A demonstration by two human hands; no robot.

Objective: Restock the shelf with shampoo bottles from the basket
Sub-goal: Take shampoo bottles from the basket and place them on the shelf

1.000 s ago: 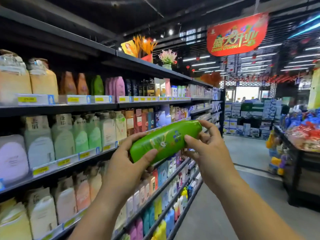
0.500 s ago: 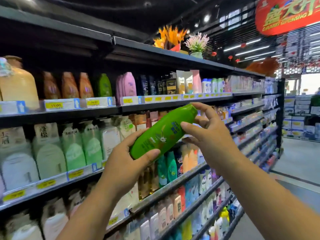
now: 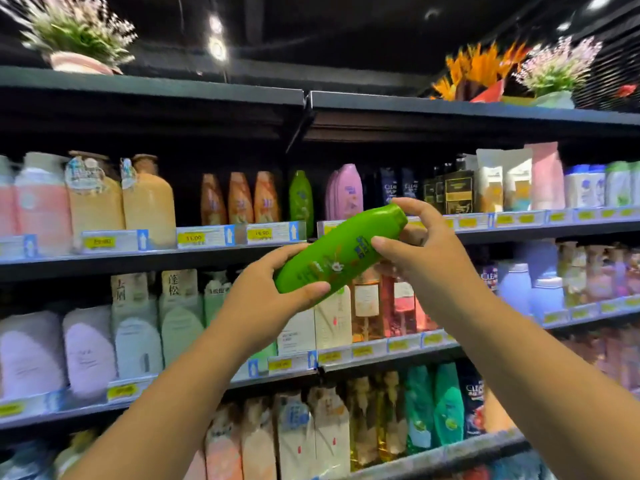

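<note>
A green shampoo bottle (image 3: 341,251) is held tilted in front of the shelves, its cap end up and to the right. My left hand (image 3: 266,299) grips its lower end. My right hand (image 3: 420,251) pinches the upper part near the cap. A matching green bottle (image 3: 300,199) stands upright on the upper shelf (image 3: 207,256), with dark room beside it. The basket is out of view.
Orange bottles (image 3: 240,199) stand left of the green one and pink bottles (image 3: 346,192) right of it. Lower shelves (image 3: 381,358) are packed with bottles and refill pouches. Potted flowers (image 3: 550,74) sit on the top board.
The view has swung left to face the shelves squarely. Both hands have kept hold of the green bottle and carried it nearer the upper shelf.
</note>
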